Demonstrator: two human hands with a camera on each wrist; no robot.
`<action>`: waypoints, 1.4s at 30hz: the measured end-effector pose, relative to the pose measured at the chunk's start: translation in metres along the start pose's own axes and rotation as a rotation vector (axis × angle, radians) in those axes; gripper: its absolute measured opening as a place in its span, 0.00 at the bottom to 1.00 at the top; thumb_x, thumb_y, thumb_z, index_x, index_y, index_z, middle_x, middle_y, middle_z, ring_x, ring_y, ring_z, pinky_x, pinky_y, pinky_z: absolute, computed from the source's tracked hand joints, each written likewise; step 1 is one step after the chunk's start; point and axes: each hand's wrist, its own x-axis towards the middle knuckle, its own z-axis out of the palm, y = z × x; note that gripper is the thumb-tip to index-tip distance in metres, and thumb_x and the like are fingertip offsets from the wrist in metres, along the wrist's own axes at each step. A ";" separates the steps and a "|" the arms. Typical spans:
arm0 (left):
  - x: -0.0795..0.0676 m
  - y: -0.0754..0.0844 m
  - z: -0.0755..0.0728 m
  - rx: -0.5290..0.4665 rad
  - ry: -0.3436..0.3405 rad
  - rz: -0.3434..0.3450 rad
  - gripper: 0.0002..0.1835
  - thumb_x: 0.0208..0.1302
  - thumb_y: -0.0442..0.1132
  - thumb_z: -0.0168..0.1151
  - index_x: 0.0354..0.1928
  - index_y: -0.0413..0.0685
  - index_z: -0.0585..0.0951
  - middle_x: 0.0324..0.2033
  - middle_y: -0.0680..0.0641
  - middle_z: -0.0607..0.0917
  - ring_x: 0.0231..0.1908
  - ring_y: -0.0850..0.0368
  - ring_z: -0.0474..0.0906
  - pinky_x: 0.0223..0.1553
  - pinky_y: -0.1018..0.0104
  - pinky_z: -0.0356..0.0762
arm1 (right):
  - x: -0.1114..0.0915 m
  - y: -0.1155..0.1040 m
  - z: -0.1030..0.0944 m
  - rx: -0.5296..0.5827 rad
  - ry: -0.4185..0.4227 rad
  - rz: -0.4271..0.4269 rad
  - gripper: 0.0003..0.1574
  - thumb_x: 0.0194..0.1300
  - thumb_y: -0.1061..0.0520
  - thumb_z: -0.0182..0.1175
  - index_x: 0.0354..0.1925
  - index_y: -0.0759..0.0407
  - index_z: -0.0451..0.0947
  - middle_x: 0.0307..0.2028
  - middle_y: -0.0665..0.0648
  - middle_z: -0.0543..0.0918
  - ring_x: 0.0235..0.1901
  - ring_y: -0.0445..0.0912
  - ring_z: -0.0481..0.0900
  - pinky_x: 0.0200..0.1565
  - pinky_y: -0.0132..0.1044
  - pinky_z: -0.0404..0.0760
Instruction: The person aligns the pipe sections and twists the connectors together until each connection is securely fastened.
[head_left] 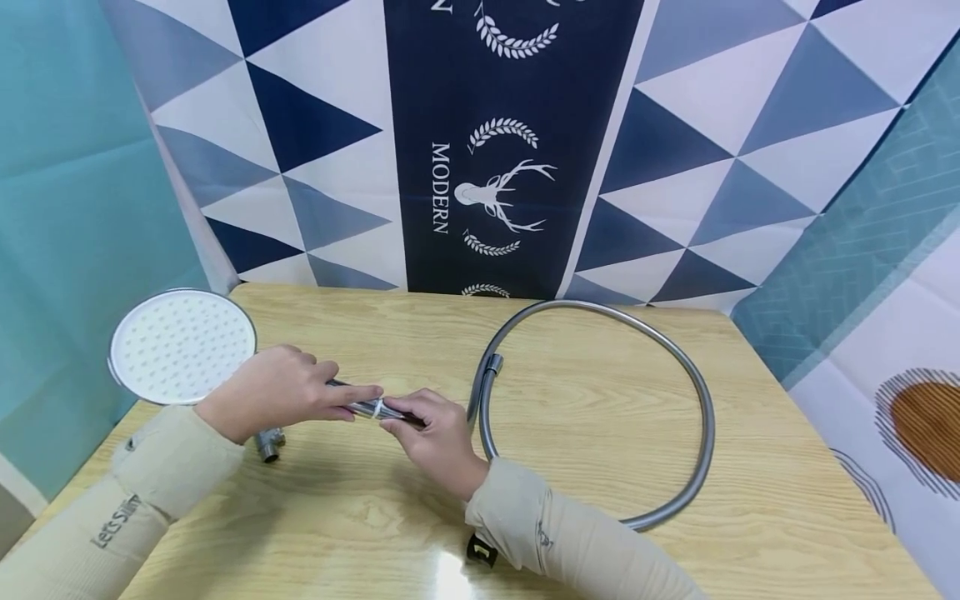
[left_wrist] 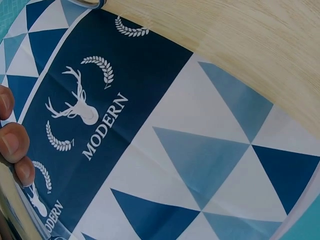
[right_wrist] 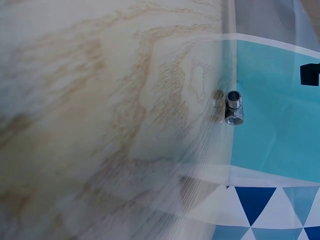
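Observation:
In the head view my left hand (head_left: 281, 387) grips a slim chrome tube (head_left: 363, 407), forefinger stretched along it. My right hand (head_left: 442, 437) pinches a tapered chrome hose end (head_left: 393, 412), which meets the tube at a white ring (head_left: 378, 408). The grey metal shower hose (head_left: 705, 417) loops over the table and one strand runs behind my right hand. Its other end (head_left: 495, 362) lies inside the loop. At the left edge of the left wrist view show my fingertips (left_wrist: 14, 142). The right wrist view does not show my right hand.
A round white shower head (head_left: 180, 346) is left of my left hand. A chrome threaded fitting (head_left: 270, 444) stands near my left wrist, also seen as the fitting (right_wrist: 234, 107) in the right wrist view. A black tag (head_left: 482, 551) sits by my right sleeve. Patterned cloth (head_left: 487, 192) hangs behind.

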 end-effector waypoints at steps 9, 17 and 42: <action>-0.004 0.000 -0.002 -0.002 -0.008 -0.011 0.26 0.76 0.57 0.29 0.49 0.63 0.81 0.13 0.54 0.61 0.11 0.64 0.44 0.12 0.74 0.47 | -0.001 -0.001 0.003 -0.018 -0.012 0.018 0.14 0.50 0.70 0.70 0.39 0.74 0.82 0.31 0.63 0.83 0.29 0.48 0.83 0.33 0.25 0.80; -0.004 -0.003 0.000 0.007 -0.014 0.009 0.27 0.76 0.57 0.29 0.50 0.62 0.81 0.13 0.54 0.62 0.11 0.64 0.46 0.12 0.73 0.49 | 0.000 -0.002 0.004 -0.060 -0.022 0.005 0.14 0.54 0.70 0.68 0.41 0.74 0.82 0.31 0.62 0.83 0.27 0.46 0.81 0.31 0.23 0.78; 0.002 -0.003 0.006 0.026 0.031 0.001 0.25 0.76 0.57 0.31 0.52 0.64 0.81 0.13 0.54 0.62 0.11 0.64 0.46 0.11 0.72 0.50 | -0.005 0.012 0.000 -0.079 0.021 -0.060 0.29 0.45 0.71 0.73 0.48 0.70 0.76 0.39 0.64 0.74 0.21 0.44 0.72 0.28 0.25 0.75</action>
